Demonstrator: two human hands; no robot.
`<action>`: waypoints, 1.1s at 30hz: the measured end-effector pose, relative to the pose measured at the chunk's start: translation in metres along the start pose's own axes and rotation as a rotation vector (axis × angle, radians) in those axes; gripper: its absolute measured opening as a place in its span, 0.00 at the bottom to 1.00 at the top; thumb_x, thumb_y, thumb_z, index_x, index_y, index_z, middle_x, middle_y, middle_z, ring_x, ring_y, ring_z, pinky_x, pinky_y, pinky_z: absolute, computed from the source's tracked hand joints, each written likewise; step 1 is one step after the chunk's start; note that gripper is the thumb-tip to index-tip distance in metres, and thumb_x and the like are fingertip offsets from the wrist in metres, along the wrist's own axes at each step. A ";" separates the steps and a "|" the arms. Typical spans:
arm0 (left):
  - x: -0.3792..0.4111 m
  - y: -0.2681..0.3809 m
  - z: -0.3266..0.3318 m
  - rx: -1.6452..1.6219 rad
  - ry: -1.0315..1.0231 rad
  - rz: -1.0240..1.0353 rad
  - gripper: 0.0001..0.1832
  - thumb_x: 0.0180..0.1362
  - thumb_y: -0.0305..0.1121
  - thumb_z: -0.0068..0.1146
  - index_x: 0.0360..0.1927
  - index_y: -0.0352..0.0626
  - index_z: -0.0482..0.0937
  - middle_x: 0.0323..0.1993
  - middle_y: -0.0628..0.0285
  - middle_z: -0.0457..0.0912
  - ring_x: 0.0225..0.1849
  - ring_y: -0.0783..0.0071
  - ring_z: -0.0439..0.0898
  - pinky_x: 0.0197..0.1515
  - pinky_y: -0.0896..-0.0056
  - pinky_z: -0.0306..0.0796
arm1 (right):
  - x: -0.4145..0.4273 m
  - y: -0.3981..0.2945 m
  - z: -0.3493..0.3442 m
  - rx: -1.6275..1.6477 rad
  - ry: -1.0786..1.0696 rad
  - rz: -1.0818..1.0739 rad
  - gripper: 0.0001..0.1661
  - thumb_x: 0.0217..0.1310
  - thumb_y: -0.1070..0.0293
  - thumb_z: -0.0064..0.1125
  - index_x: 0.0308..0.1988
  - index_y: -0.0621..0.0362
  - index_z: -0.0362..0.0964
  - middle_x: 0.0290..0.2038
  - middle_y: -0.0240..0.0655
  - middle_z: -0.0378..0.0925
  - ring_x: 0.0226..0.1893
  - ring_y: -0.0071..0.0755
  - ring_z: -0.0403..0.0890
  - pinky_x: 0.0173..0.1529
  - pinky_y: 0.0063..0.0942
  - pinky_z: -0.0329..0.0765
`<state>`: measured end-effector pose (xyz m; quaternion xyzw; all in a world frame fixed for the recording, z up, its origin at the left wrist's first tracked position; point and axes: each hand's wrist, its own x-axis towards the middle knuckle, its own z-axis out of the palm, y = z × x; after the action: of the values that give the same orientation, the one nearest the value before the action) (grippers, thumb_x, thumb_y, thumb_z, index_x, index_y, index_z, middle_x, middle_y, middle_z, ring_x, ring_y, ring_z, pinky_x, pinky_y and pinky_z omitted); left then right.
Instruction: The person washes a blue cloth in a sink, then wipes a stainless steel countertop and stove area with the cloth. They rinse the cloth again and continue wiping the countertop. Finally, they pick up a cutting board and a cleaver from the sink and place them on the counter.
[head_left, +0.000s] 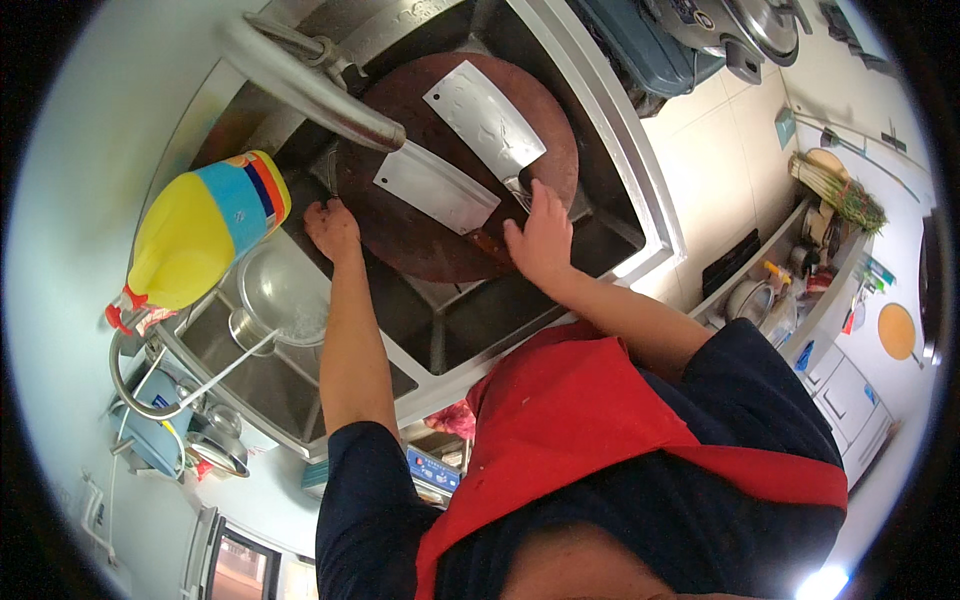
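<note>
A round dark-red chopping board (390, 247) lies in the sink basin, with two wet cleavers flat on it. My right hand (544, 232) is at the handle of the upper cleaver (487, 120); whether its fingers close on the handle cannot be told. The second cleaver (435, 187), with a wooden handle, lies between my hands, touched by neither. At the board's left edge, my left hand (334, 229) has its fingers bent around or beside a thin metal loop (332, 172); its grip is partly hidden. A metal faucet spout (322, 97) reaches over the board.
A yellow jug with a blue label (210, 225) stands on the left rim. Beside it, water runs from a curved tap (127, 390) toward a metal bowl (281, 292) in the smaller basin. A metal pot (712, 37) and a grey-blue container (637, 45) are at upper right.
</note>
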<state>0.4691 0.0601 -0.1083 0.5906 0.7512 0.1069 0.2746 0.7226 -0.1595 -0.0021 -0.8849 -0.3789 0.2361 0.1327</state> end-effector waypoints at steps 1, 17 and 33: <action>-0.002 0.000 -0.002 -0.004 -0.009 -0.021 0.25 0.66 0.44 0.54 0.54 0.30 0.76 0.55 0.39 0.79 0.57 0.42 0.77 0.62 0.51 0.68 | 0.004 0.008 0.006 -0.018 -0.022 0.135 0.46 0.55 0.65 0.68 0.70 0.60 0.57 0.60 0.49 0.68 0.62 0.55 0.71 0.62 0.54 0.71; -0.220 -0.003 0.014 -0.340 -0.264 -0.186 0.16 0.63 0.33 0.58 0.53 0.39 0.80 0.48 0.55 0.84 0.49 0.62 0.82 0.55 0.64 0.73 | -0.015 0.009 0.020 0.055 -0.289 -0.199 0.20 0.60 0.64 0.65 0.45 0.63 0.66 0.43 0.53 0.74 0.43 0.64 0.80 0.46 0.53 0.80; -0.014 -0.016 -0.005 -0.318 -0.017 -0.066 0.25 0.68 0.41 0.53 0.59 0.30 0.75 0.59 0.44 0.78 0.61 0.50 0.76 0.65 0.58 0.67 | -0.022 -0.018 0.048 -0.113 -0.428 -0.085 0.20 0.51 0.63 0.67 0.41 0.62 0.72 0.42 0.51 0.78 0.47 0.56 0.81 0.50 0.49 0.81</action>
<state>0.4554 0.0435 -0.1080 0.5155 0.7416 0.2101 0.3744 0.6737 -0.1608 -0.0288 -0.8040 -0.4479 0.3910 0.0091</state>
